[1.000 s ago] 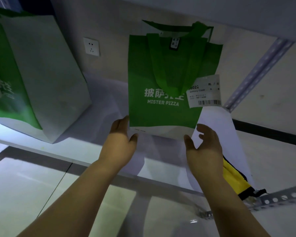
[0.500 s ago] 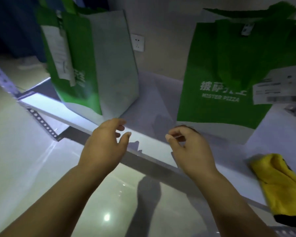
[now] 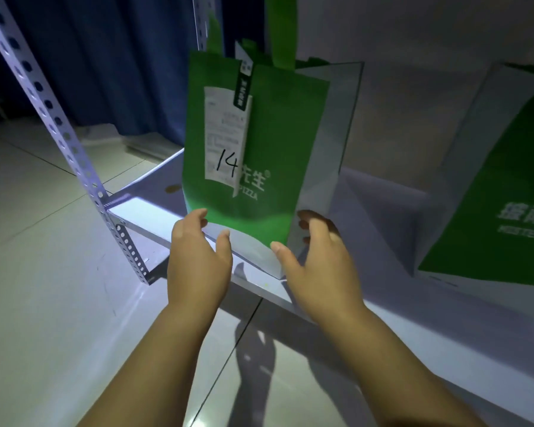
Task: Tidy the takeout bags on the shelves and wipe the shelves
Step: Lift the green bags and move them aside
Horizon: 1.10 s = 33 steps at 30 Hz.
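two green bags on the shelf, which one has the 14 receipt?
The left bag, between the left hand and right hand: a receipt with handwritten 14 hangs on its front. The right bag shows only printed lettering.
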Motion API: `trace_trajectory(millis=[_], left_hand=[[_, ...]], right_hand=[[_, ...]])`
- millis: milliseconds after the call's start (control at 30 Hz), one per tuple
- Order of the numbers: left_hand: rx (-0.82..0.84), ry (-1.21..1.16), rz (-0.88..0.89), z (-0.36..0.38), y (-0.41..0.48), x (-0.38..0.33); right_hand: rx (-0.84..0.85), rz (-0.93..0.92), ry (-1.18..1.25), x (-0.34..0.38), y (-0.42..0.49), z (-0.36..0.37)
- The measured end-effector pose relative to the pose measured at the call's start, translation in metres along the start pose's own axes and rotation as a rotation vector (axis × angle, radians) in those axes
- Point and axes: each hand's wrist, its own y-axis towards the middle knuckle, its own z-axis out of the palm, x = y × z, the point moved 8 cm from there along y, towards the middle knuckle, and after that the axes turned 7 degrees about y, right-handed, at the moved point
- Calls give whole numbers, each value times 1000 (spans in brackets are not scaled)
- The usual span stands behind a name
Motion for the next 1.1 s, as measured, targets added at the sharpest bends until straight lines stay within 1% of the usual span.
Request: trace_trajectory(millis=[167, 267, 367, 433, 500, 567, 700, 767, 933, 1000, 1100], left_hand=[[55, -43, -14, 8, 18, 19], [100, -79, -6, 16, 22, 18], [141, -77, -42, 29, 22, 11], [178, -68, -45, 38, 22, 5], [212, -69, -8, 48, 20, -5], [252, -91, 25, 58, 17, -15], [364, -193, 54, 81, 13, -32], [382, -214, 72, 85, 11, -38], [301, -170, 31, 83, -1, -49], [276, -117, 53, 79, -10, -59], [289, -41, 124, 77, -29, -83]], right_hand=[[-27, 78, 19, 0, 14, 8], [-112, 122, 84, -10, 16, -5], [-215, 143, 141, -19, 15, -18], [-277, 136, 116, -25, 14, -27], [-327, 136, 77, -35, 15, -36], [-360, 178, 69, -50, 18, -44], [-290, 267, 23, -75, 23, -53], [-257, 284, 40, -80, 23, -56], [-212, 328, 75, -94, 18, -73], [-227, 297, 68, -93, 8, -84], [-271, 226, 59, -89, -16, -107]])
